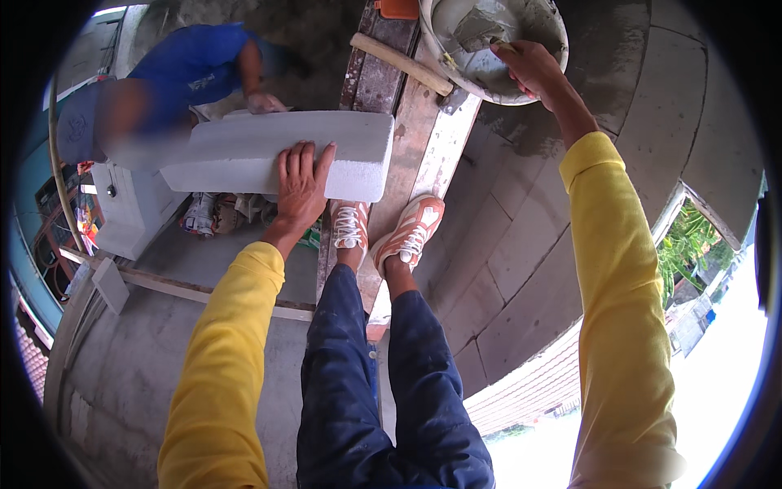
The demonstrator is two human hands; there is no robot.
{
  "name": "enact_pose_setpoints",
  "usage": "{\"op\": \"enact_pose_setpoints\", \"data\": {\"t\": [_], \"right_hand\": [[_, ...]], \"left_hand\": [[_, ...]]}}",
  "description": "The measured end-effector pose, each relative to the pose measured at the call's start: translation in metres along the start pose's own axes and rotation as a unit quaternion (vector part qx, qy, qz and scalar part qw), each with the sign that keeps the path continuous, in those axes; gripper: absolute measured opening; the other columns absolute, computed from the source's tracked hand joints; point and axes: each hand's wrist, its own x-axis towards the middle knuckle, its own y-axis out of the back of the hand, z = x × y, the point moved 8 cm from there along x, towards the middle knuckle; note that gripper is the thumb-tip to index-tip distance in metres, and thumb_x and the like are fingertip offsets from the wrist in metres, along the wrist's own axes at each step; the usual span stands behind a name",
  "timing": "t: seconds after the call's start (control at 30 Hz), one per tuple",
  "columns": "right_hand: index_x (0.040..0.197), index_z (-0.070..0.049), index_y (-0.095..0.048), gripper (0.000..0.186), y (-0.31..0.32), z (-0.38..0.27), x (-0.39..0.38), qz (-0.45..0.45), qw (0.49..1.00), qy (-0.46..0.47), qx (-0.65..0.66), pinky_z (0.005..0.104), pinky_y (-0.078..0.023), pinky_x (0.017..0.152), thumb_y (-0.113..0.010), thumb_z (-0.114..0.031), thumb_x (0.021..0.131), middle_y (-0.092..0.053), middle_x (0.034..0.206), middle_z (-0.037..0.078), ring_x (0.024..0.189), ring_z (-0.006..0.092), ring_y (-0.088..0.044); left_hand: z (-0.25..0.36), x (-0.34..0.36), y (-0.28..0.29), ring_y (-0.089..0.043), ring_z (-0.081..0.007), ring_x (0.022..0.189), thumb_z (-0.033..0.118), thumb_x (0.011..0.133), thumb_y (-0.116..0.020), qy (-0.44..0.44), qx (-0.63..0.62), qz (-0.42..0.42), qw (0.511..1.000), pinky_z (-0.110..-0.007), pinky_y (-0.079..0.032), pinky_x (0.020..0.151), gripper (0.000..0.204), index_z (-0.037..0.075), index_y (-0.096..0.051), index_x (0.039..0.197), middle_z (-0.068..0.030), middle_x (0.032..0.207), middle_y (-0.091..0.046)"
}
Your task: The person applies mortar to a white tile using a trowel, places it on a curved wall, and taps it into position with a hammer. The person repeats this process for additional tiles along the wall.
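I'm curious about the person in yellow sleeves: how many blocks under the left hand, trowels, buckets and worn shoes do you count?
Block under left hand: 1
Trowel in right hand: 1
Bucket: 1
Shoes: 2
Total: 5

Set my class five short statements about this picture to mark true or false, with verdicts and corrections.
1. The left hand rests on a pale block. True.
2. The right hand is empty. False: the right hand holds a trowel at the bucket.
3. The wearer's sleeves are yellow. True.
4. The co-worker's shirt is red. False: the shirt is blue.
5. A wooden handle lies left of the bucket. True.
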Motion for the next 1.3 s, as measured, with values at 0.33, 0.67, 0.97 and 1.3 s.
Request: {"op": "enact_pose_setpoints", "data": {"t": [0.33,0.67,0.97,1.3], "right_hand": [[0.136,-0.004,-0.069,0.059,0.024,0.055,-0.104,0.041,0.973,0.018,0.225,0.0254,-0.041,0.049,-0.073,-0.052,0.101,-0.056,0.074,-0.004,0.057,0.0046,-0.050],[0.141,-0.008,-0.066,0.064,0.114,0.102,-0.186,0.100,0.943,0.026,0.315,0.0223,-0.038,0.048,-0.070,-0.059,0.102,-0.055,0.081,-0.003,0.058,0.0036,-0.050],[0.144,-0.003,-0.066,0.052,0.115,0.119,-0.233,0.148,0.885,0.095,0.431,0.0248,-0.046,0.097,-0.067,-0.042,0.110,-0.068,0.113,-0.001,0.108,0.0082,-0.059],[0.139,-0.006,-0.062,0.046,0.107,0.104,-0.324,0.214,0.856,0.109,0.458,0.0213,-0.038,0.048,-0.064,-0.042,0.111,-0.059,0.086,0.000,0.056,0.0058,-0.049]], "left_hand": [[0.083,0.068,0.092,-0.050,-0.0375,0.134,0.010,0.068,-0.087,-0.072,-0.186,-0.055,0.978,-0.058,-0.029,0.120,0.094,0.010,-0.046,0.153,-0.0185,0.136,-0.054],[0.164,0.056,0.283,-0.048,-0.0437,0.133,0.017,0.055,-0.103,-0.134,-0.385,0.013,0.913,-0.061,-0.032,0.117,0.115,0.005,-0.041,0.151,-0.0225,0.138,-0.048],[0.147,0.036,0.341,-0.047,-0.0439,0.136,0.017,0.065,-0.101,-0.124,-0.444,0.115,0.880,-0.057,-0.038,0.116,0.111,0.003,-0.035,0.153,-0.0228,0.149,-0.041],[0.137,0.000,0.249,-0.061,-0.0387,0.128,0.030,0.079,-0.092,-0.141,-0.315,0.139,0.928,-0.054,-0.044,0.110,0.064,0.008,-0.068,0.135,-0.0162,0.139,-0.065]]}}
